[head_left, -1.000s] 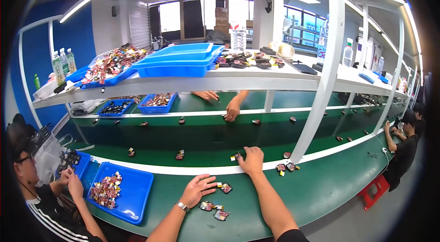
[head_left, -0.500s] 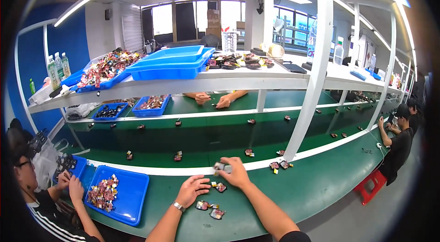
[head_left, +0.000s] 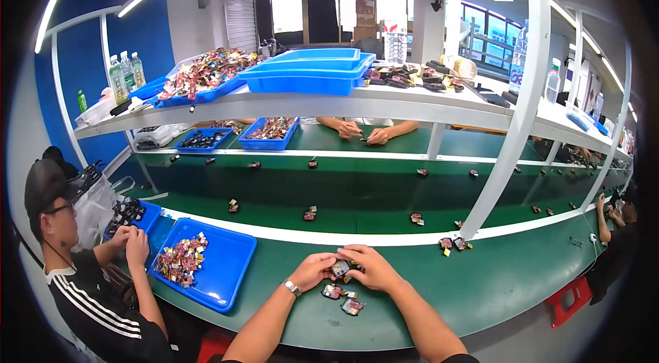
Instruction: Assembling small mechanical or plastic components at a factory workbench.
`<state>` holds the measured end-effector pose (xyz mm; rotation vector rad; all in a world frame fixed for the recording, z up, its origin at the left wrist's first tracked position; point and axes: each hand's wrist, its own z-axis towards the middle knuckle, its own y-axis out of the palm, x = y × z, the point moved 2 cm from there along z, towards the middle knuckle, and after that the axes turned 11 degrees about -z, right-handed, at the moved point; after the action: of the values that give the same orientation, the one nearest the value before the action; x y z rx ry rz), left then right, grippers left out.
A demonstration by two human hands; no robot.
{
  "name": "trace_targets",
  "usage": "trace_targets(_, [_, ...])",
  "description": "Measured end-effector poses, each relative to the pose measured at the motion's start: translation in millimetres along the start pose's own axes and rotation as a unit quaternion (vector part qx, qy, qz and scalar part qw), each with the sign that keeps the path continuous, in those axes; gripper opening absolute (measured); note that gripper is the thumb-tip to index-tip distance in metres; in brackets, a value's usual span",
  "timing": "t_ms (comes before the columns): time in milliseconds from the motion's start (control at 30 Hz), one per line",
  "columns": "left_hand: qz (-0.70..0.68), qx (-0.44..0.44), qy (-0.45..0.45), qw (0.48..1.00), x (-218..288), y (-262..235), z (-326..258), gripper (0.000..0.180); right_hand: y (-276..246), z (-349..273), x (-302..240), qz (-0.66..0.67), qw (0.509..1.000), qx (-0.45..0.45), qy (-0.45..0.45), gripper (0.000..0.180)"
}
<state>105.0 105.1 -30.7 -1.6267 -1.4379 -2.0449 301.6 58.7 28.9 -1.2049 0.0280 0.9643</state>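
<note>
Both hands meet over the green bench, close to the white rail. Between them is a small dark electronic module with a grey face (head_left: 340,267). My left hand (head_left: 310,272) pinches its left side. My right hand (head_left: 374,270) curls over it from the right, thumb and fingers against it; these fingers partly cover the module and whatever lies beneath. Just below my hands, one small dark circuit piece with red and yellow parts (head_left: 332,291) and another like it (head_left: 352,307) lie on the bench.
To the left, a blue tray (head_left: 233,270) holds a heap of small pieces beside a seated co-worker (head_left: 62,246). More pieces sit along the dark green belt (head_left: 371,188) beyond the white rail (head_left: 384,241). A white post (head_left: 504,116) rises at right; a shelf (head_left: 309,103) spans above.
My right hand has brought the module back from the rail, and my left hand has closed in on it. The view has shifted, so the scene sits further right.
</note>
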Motion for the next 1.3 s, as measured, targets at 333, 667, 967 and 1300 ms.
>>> trace_targets(333, [-0.016,0.046,0.025,0.999,2.2,13.3,0.2,0.034,4.7,-0.1,2.0,-0.099,0.985,0.111,-0.085,0.024])
trace_targets(667, [-0.002,0.035,0.025,0.999,-1.8,14.8,0.0,0.036,17.2,2.2,4.1,-0.111,0.984,0.124,-0.060,0.011])
trace_targets(967, [0.027,-0.014,0.034,0.999,3.2,15.8,-3.4,0.041,18.5,3.3,2.2,-0.080,0.989,0.122,-0.019,0.007])
trace_targets(1300, [0.055,0.026,0.036,0.997,-2.5,14.6,-1.0,0.032,18.8,-2.1,8.5,0.017,0.998,0.060,0.015,0.010])
